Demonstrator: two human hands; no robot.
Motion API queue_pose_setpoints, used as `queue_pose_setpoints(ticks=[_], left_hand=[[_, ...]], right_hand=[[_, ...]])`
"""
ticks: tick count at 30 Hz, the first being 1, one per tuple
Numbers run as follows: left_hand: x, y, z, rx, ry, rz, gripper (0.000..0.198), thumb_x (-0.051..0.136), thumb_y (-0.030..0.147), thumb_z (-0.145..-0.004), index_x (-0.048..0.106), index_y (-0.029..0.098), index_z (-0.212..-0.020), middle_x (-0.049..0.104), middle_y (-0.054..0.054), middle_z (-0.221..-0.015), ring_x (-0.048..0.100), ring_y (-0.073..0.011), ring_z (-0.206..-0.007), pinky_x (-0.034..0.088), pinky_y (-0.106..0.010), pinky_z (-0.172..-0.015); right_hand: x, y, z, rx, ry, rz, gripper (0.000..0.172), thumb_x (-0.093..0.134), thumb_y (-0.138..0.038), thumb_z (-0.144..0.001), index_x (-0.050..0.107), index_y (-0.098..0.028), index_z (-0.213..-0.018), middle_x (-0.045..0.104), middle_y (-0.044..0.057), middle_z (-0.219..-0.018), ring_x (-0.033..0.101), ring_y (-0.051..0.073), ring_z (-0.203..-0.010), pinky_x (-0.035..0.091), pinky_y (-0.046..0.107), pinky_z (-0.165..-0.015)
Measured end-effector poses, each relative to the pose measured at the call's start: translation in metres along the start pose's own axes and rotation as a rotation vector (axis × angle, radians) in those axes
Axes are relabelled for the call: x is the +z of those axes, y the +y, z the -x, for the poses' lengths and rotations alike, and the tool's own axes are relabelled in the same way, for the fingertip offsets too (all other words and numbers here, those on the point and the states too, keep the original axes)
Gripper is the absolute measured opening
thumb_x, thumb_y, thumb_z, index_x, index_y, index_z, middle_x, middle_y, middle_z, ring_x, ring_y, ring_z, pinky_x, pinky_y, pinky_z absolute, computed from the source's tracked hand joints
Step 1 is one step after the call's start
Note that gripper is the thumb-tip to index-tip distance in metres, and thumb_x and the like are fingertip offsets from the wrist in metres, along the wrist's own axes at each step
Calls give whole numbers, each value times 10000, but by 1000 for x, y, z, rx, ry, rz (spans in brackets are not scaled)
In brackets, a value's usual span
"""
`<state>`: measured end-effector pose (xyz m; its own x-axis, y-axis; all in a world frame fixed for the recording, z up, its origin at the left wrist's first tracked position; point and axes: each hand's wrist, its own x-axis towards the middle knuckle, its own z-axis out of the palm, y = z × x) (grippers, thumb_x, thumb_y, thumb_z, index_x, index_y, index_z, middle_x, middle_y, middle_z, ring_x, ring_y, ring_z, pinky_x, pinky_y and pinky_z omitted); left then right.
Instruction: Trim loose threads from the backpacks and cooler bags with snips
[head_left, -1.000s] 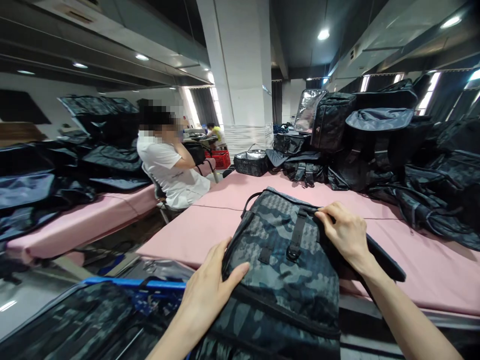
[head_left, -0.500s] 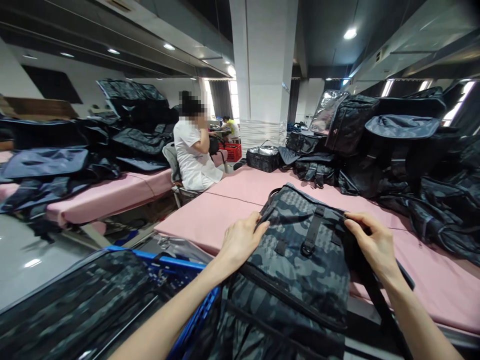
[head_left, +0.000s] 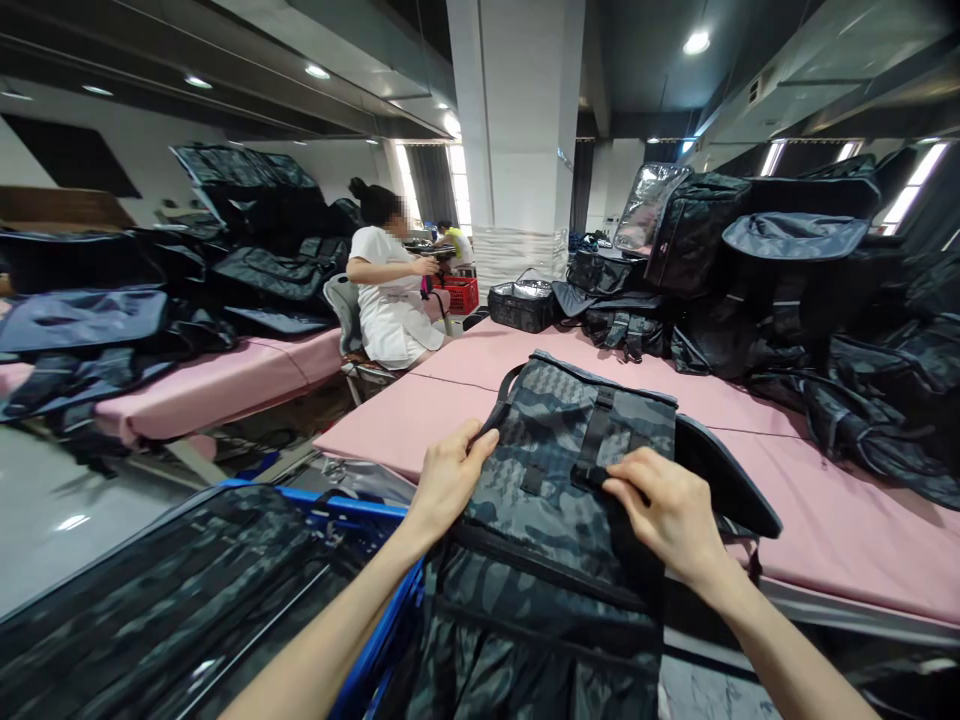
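Observation:
A dark camouflage backpack lies tilted over the near edge of the pink table, its upper part on the cloth. My left hand pinches the bag's left edge near the top. With thumb and fingers closed, my right hand grips the black strap buckle at the middle of the front panel. A short webbing strap runs up from the buckle. Behind the bag's right side, a dark padded flap sticks out over the table.
A blue crate with camouflage bags stands at my left. Piled bags cover the table's far right side, beside a small silver-lined bag. A person in white sits beyond the table, near a pillar.
My right hand has left the bag's right edge and moved left onto the buckle. My left hand keeps its hold on the left edge. The seated person's arm has come down.

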<state>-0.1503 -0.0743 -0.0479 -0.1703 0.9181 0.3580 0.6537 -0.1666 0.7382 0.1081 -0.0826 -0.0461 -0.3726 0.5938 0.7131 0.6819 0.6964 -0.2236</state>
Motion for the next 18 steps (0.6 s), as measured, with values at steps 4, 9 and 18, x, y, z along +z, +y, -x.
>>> queue_pose_setpoints(ticks=[4,9,18], left_hand=[[1,-1,0,-5,-11,35,322,392,452,-796,319,195,-615,282,56,-562,314,-104,-549,261,-219,-542],[5,-1,-3,-27,-19,74,331,395,459,-783,311,195,-603,266,56,-563,288,-101,-539,240,-224,-525],[8,-4,-5,-41,-2,115,339,415,462,-781,313,193,-603,259,54,-569,272,-102,-545,225,-231,-518]], right_hand=[[-1,8,-3,91,180,-3,96,529,-257,-851,590,-200,-899,618,47,-864,594,154,-762,467,273,-682],[-2,8,14,-29,120,64,105,552,-203,-830,590,-181,-926,617,60,-856,588,161,-776,459,275,-669],[8,5,20,-86,187,193,89,566,-167,-817,617,-144,-887,627,67,-814,578,146,-730,420,253,-659]])
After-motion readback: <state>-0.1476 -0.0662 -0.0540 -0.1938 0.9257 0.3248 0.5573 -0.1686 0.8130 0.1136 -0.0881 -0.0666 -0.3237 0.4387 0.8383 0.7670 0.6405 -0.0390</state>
